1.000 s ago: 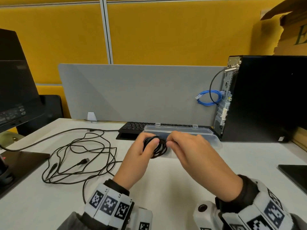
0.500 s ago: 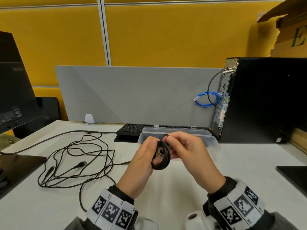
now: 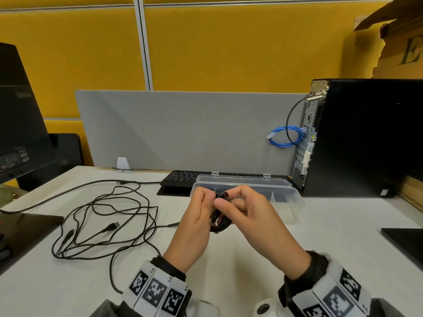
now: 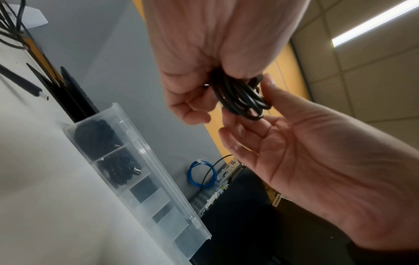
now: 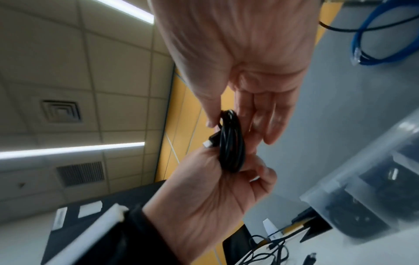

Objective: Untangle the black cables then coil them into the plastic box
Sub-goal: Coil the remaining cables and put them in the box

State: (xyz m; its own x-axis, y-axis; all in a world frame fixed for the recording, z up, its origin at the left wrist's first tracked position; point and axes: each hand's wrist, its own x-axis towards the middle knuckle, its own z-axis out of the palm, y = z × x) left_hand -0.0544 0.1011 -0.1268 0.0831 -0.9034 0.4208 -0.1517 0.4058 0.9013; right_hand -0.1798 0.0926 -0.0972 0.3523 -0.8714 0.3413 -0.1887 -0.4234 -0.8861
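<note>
A small coil of black cable (image 3: 220,219) hangs edge-on above the table, in front of the clear plastic box (image 3: 295,197). My left hand (image 3: 209,199) grips the coil's lower part, thumb on one side and fingers curled on the other. My right hand (image 3: 225,201) pinches its top between thumb and fingers. The right wrist view shows the coil (image 5: 231,143) with a silver-tipped plug (image 5: 209,141) sticking out. The left wrist view shows the box (image 4: 145,148) with coiled black cables (image 4: 95,136) in two compartments. A loose tangle of black cables (image 3: 107,221) lies on the table at left.
A black keyboard (image 3: 180,178) lies behind the box against a grey divider (image 3: 183,131). A black computer tower (image 3: 366,136) with a blue cable loop (image 3: 283,137) stands at right. A monitor (image 3: 16,115) and its base are at left; a dark pad (image 3: 405,243) lies at the right edge.
The coil has turned from facing me to edge-on and has come nearer to me, away from the box. Both hands have kept hold of it.
</note>
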